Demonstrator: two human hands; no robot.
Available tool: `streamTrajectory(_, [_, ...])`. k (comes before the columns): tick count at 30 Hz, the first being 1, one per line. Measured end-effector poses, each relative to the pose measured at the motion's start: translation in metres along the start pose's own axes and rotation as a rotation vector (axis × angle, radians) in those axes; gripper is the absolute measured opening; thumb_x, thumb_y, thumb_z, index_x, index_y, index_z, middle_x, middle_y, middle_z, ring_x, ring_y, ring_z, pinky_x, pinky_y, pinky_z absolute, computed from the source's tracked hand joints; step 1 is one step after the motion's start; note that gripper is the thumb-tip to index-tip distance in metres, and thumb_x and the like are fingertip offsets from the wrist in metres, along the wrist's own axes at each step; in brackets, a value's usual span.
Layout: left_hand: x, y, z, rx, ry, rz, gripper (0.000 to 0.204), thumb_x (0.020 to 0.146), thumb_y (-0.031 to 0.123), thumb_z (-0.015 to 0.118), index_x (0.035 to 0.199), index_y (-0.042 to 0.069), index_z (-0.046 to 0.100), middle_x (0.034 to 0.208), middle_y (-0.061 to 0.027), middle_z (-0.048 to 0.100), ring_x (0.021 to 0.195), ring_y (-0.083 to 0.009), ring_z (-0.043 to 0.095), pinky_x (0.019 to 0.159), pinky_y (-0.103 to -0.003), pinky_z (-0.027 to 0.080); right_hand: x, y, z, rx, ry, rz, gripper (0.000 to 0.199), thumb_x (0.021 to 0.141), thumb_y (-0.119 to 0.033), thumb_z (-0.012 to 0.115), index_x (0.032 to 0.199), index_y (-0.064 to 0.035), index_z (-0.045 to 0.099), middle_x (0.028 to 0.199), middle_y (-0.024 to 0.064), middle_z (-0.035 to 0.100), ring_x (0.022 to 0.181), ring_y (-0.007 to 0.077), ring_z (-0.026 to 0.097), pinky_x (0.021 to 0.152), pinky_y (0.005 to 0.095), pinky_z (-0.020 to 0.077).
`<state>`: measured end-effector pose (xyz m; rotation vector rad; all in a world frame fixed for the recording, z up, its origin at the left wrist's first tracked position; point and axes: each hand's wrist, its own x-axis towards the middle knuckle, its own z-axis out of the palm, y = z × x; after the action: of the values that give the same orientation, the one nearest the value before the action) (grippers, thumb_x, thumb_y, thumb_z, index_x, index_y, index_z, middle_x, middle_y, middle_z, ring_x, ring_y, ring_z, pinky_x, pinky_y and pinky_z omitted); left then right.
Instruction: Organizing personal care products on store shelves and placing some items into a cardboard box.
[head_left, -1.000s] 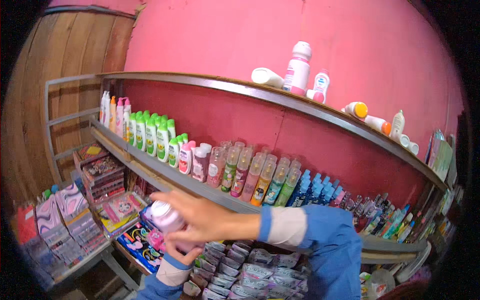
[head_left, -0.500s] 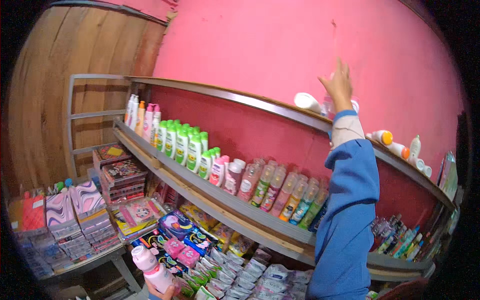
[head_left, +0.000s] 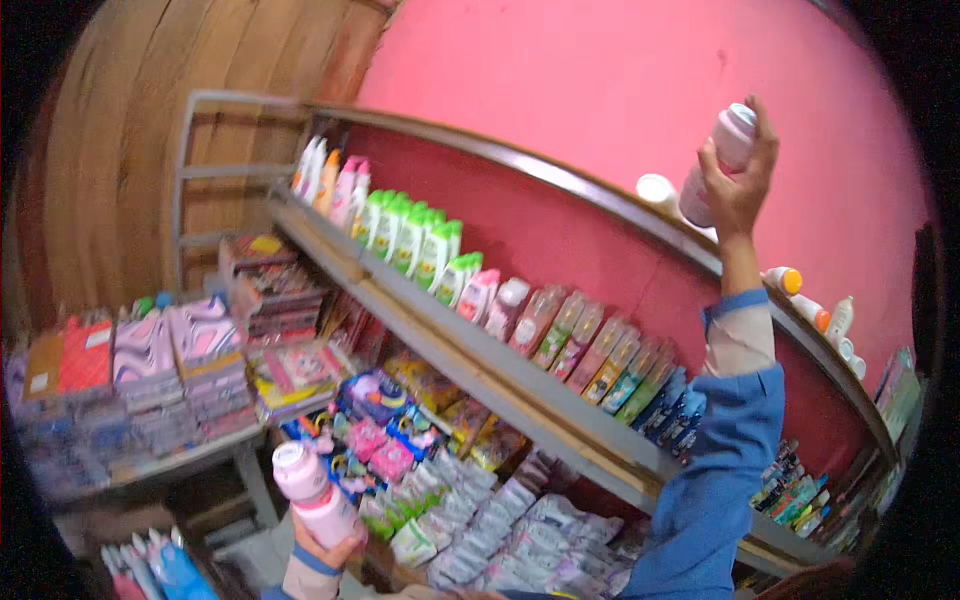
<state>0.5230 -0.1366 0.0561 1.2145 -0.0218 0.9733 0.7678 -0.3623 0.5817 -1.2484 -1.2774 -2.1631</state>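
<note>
Pink wall (head_left: 560, 80) fills twelve to two o'clock, crossed by a sloping upper shelf (head_left: 500, 157). At two o'clock the right hand (head_left: 738, 200) is raised, fingers curled around a pale pink bottle (head_left: 735, 140), tilted at that shelf; whether its base touches cannot be told. Just beside it, toward nine o'clock, lies a white container (head_left: 657, 190). At seven o'clock the left hand (head_left: 320, 552) is closed around the lower part of a pink-and-white bottle (head_left: 325, 515), cap toward eleven. Patterned stacks (head_left: 180, 350) sit on the surface (head_left: 180, 468) near nine o'clock.
</note>
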Motion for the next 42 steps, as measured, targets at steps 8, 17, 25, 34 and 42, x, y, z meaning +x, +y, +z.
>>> streamTrajectory(8, [-0.111,0.044,0.031,-0.090,0.029,-0.076,0.083,0.071,0.039,0.073,0.133,0.005,0.029,0.122,-0.0111,0.049,0.109,-0.0213,0.051,0.093,-0.037,0.041,-0.126,-0.215,-0.062,1.148,-0.398,0.600,0.079,0.073,-0.010,0.063,0.141,-0.0035,0.023,0.132,0.0170,0.040,0.112,0.0242,0.047,0.096,0.0359,0.0400])
streamTrajectory(17, [-0.237,0.085,0.015,0.189,0.138,-0.294,0.076,0.080,0.023,0.069,0.138,0.006,0.022,0.126,-0.0106,0.046,0.115,-0.0195,0.047,0.098,-0.038,0.037,-0.232,-0.425,-0.175,1.741,-0.948,0.732,0.081,0.074,-0.015,0.065,0.142,-0.0022,0.022,0.128,0.0193,0.043,0.116,0.0290,0.044,0.099,0.0373,0.0339])
streamTrajectory(25, [-0.269,0.122,-0.075,0.181,0.320,-0.267,0.081,0.079,0.021,0.068,0.139,0.003,0.017,0.128,-0.0126,0.043,0.120,-0.0213,0.043,0.100,-0.037,0.034,-0.211,-0.563,-0.168,1.849,-0.989,0.851,0.078,0.077,-0.015,0.063,0.142,-0.0023,0.022,0.129,0.0184,0.041,0.120,0.0292,0.041,0.101,0.0372,0.0311])
streamTrajectory(34, [-0.255,0.155,-0.274,0.685,0.488,-0.428,0.086,0.080,0.025,0.069,0.142,0.002,0.013,0.132,-0.0204,0.041,0.122,-0.0274,0.042,0.101,-0.036,0.035,-0.219,-0.793,-0.108,1.804,-1.059,0.940,0.076,0.077,-0.012,0.062,0.141,-0.0039,0.023,0.126,0.0190,0.039,0.118,0.0326,0.040,0.102,0.0370,0.0305])
streamTrajectory(42, [-0.336,0.063,-0.448,1.288,0.179,-0.404,0.078,0.082,0.028,0.062,0.139,-0.004,0.019,0.128,-0.0293,0.043,0.114,-0.0429,0.047,0.096,-0.043,0.040,-0.299,-0.921,-0.100,1.875,-1.624,0.736,0.074,0.085,-0.033,0.062,0.140,0.0004,0.026,0.144,0.0272,0.022,0.137,0.0352,0.016,0.111,0.0378,0.0163])
